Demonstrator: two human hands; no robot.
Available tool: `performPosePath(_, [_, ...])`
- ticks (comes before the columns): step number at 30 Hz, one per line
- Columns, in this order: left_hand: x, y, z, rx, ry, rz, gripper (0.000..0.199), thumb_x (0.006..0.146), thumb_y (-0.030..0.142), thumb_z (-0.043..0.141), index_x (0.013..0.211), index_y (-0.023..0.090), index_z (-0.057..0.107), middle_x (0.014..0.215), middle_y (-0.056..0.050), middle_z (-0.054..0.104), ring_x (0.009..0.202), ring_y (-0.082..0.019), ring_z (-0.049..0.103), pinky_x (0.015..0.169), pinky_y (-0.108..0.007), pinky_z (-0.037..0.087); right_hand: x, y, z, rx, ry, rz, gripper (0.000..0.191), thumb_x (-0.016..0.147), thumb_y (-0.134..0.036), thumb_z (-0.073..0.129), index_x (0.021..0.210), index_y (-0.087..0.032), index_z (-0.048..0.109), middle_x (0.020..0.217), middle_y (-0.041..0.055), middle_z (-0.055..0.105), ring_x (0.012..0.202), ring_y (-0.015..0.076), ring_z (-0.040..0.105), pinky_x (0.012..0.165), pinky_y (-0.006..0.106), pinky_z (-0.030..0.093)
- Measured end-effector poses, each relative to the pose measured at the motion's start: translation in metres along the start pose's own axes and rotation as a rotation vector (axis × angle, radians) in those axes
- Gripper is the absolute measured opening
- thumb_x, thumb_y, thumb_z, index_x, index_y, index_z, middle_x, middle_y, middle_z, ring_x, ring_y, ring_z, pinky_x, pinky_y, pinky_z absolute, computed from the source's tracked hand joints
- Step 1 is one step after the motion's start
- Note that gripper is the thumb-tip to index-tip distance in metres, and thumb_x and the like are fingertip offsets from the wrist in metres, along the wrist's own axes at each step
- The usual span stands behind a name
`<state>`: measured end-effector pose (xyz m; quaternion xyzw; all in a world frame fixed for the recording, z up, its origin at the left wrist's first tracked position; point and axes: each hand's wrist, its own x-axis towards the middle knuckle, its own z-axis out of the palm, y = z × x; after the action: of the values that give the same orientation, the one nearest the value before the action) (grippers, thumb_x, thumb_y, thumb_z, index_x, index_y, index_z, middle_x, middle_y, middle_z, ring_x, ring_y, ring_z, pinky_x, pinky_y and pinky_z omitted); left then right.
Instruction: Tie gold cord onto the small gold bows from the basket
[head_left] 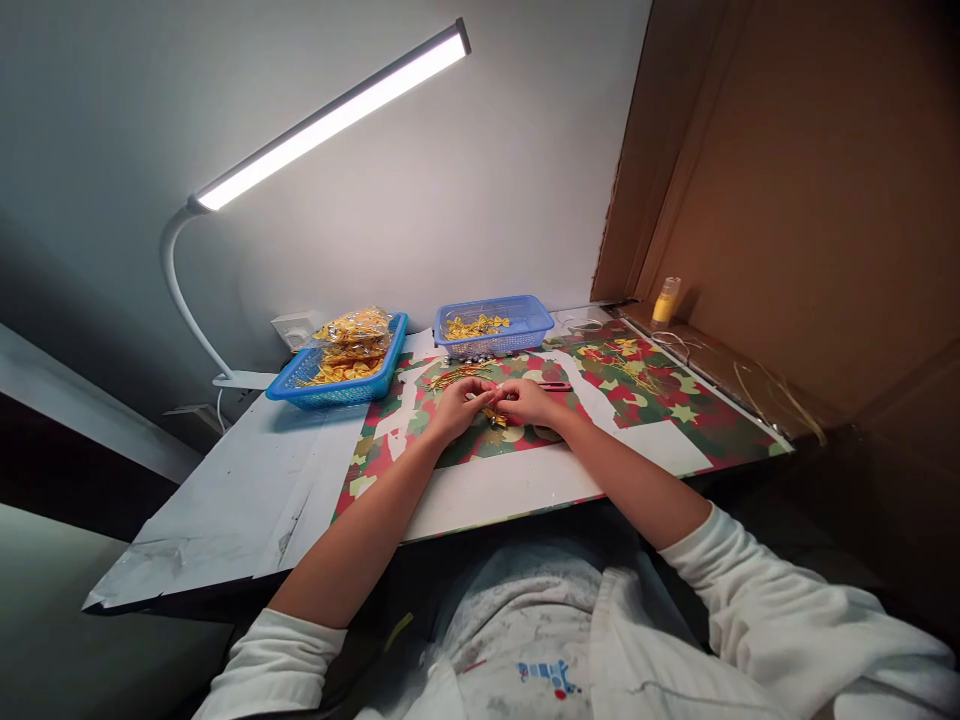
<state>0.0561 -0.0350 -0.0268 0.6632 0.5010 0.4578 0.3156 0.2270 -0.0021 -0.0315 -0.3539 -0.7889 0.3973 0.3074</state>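
My left hand (pixel 459 408) and my right hand (pixel 526 402) meet fingertip to fingertip over the patterned table covering. Both are closed in a pinch around a small yellow bow (pixel 496 417), which hangs just below the fingertips. Most of what lies between the fingers is hidden. Just behind my left hand lie thin gold ties (pixel 454 374), with several small silver bells (pixel 480 358) beyond them. A dark pink tool (pixel 556 386) lies behind my right hand, partly covered by it.
A blue basket (pixel 394 358) with yellow bows and a plastic bag stands at the left, a blue-violet basket (pixel 529 322) at the back. Loose gold ties (pixel 637 372) lie at the right near a yellow-filled bottle (pixel 665 302). A lit lamp (pixel 337 115) arches above.
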Motion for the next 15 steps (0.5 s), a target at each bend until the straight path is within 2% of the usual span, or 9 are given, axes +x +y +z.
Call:
performPosePath(5, [-0.0005,-0.0001,-0.0004,0.012,0.002,0.004,0.026,0.073,0.043,0.065,0.078,0.017,0.065,0.076,-0.002,0.068,0.064,-0.013,0.058,0.058,-0.025,0.046,0.0029,-0.0001,-0.0013,0.003,0.062,0.037,0.016,0.072,-0.027,0.057,0.066,-0.016,0.067,0.067,0.0009,0.063,0.063,0.0131,0.054,0.057,0.023,0.038])
performPosePath(10, [-0.0018,0.0019,-0.0002,0.07,0.041,0.011,0.024,0.073,0.041,0.065,0.075,0.017,0.065,0.075,-0.002,0.068,0.063,-0.013,0.057,0.057,-0.024,0.045,0.0027,-0.0021,-0.0034,0.05,0.066,0.081,0.021,0.073,-0.033,0.057,0.066,-0.016,0.066,0.062,0.0003,0.062,0.063,0.0144,0.054,0.056,0.023,0.038])
performPosePath(15, [-0.002,0.0035,0.0,0.086,0.071,0.026,0.021,0.073,0.038,0.064,0.075,0.017,0.065,0.075,-0.002,0.068,0.062,-0.013,0.057,0.057,-0.024,0.045,0.0029,-0.0025,-0.0041,0.07,0.068,0.091,0.021,0.074,-0.033,0.056,0.065,-0.016,0.067,0.065,0.0012,0.064,0.065,0.0147,0.056,0.058,0.023,0.04])
